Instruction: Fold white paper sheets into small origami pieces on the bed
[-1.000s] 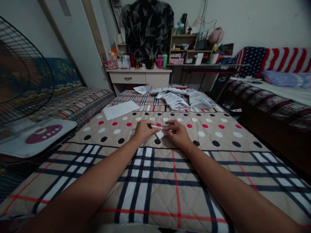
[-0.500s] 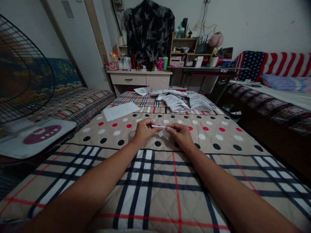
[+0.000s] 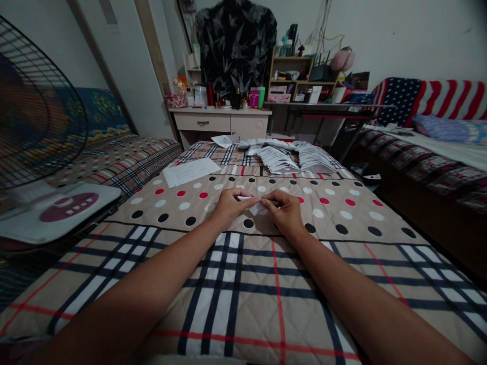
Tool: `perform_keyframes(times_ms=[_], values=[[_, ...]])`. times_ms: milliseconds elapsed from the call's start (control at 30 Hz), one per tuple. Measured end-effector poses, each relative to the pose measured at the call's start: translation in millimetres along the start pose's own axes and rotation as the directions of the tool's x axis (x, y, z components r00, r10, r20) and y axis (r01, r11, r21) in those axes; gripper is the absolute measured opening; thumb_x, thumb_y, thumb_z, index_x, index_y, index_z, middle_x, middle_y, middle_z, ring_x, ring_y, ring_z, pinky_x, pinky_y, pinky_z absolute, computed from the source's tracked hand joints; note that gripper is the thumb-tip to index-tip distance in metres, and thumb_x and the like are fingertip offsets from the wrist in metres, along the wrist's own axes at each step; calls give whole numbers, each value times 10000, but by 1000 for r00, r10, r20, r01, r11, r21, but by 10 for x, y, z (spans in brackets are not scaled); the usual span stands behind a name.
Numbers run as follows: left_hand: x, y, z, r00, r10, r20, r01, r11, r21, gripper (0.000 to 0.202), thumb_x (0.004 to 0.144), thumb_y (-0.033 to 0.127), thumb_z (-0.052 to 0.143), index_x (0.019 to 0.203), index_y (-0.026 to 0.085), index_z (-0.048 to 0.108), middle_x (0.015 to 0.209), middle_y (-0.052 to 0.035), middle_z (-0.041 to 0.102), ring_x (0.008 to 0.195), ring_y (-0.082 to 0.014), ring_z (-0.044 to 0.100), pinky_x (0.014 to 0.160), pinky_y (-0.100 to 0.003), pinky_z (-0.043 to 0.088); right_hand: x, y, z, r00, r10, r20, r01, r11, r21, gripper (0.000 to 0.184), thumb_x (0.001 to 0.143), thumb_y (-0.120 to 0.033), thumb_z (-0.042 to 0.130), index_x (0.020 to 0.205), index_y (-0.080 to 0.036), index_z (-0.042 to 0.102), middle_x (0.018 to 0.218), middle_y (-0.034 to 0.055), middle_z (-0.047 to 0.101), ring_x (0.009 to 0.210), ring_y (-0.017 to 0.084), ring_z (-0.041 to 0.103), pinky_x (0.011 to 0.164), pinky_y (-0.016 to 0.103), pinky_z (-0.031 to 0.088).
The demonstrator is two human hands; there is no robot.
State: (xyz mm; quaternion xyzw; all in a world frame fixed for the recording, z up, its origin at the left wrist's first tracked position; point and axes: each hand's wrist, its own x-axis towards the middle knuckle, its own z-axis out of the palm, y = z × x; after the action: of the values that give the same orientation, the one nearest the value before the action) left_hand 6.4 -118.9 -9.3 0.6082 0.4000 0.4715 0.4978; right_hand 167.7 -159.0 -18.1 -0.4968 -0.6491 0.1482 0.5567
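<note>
My left hand point(image 3: 229, 205) and my right hand point(image 3: 286, 210) meet over the dotted band of a plaid quilt point(image 3: 243, 284). Both pinch a small folded piece of white paper point(image 3: 256, 205) between thumb and fingers, held just above the quilt. Each hand's fingers are closed on one end of the paper, left hand on the left end, right hand on the right. Much of the paper is hidden by the fingers.
A heap of folded white papers point(image 3: 289, 156) lies at the far end of the bed, with a flat white sheet point(image 3: 190, 171) to its left. A fan with a white base point(image 3: 57, 210) stands at the left. Beyond are a desk point(image 3: 220, 121) and a second bed point(image 3: 437, 162) at the right.
Both hands have lifted the paper slightly off the quilt and drawn a little closer together. The pinch on it has tightened.
</note>
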Motion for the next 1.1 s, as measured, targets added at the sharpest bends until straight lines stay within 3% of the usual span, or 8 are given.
perform_keyframes(times_ms=[233,433,600,700,767,900,1000,1100], values=[[30,-5,-39,999,-12,43,14,998,-55,289,556,377,823,607,125,690,591,-17,634,527,-97,532,478,-202,396,17,36,-23,1000,-27,-13,27,998,-51,101,764,-246,661,689,-186,693,671,25,671,639,163,593,602,277,438],[90,22,-108,994,25,103,-24,1000,-19,229,623,350,786,654,129,735,581,-33,674,524,-124,585,529,-231,461,44,72,-17,991,133,-21,-128,979,159,129,717,-314,706,707,-187,723,627,20,680,561,157,591,523,264,448],[154,-52,-126,1000,28,8,-28,998,-54,263,682,374,753,780,130,740,631,-38,698,515,-117,605,466,-200,387,54,38,19,956,292,14,-282,908,309,187,688,-361,729,705,-176,710,564,2,649,429,134,558,427,256,457],[140,-73,-101,999,22,-38,-27,993,-117,354,649,393,789,865,125,709,661,-33,697,562,-117,626,482,-187,388,54,23,37,936,351,27,-332,852,404,218,662,-378,752,725,-176,700,613,6,670,454,138,597,462,269,515],[102,-57,-71,1000,-20,7,21,989,-147,421,608,389,822,908,122,694,690,-36,702,590,-121,630,510,-194,417,53,22,44,920,390,41,-361,800,480,255,640,-393,774,760,-181,696,670,13,694,500,147,634,525,289,561],[32,-25,-20,979,-75,191,95,991,-99,346,633,403,810,766,104,699,694,-63,704,583,-118,609,543,-216,450,48,9,60,903,424,66,-386,734,559,331,601,-413,813,808,-190,683,681,15,708,533,159,663,578,301,582],[33,-55,-17,983,-61,174,69,997,-37,312,715,396,744,623,112,650,608,-44,662,522,-96,571,526,-210,444,36,-17,79,901,424,94,-399,720,568,374,584,-440,824,818,-194,668,686,23,714,587,184,688,590,305,578],[57,-103,-36,990,-53,133,44,996,72,290,780,336,665,593,121,612,560,-17,621,473,-82,546,500,-200,435,21,-24,98,898,417,140,-427,750,505,384,590,-474,812,784,-183,655,686,37,711,613,193,686,571,290,550]])
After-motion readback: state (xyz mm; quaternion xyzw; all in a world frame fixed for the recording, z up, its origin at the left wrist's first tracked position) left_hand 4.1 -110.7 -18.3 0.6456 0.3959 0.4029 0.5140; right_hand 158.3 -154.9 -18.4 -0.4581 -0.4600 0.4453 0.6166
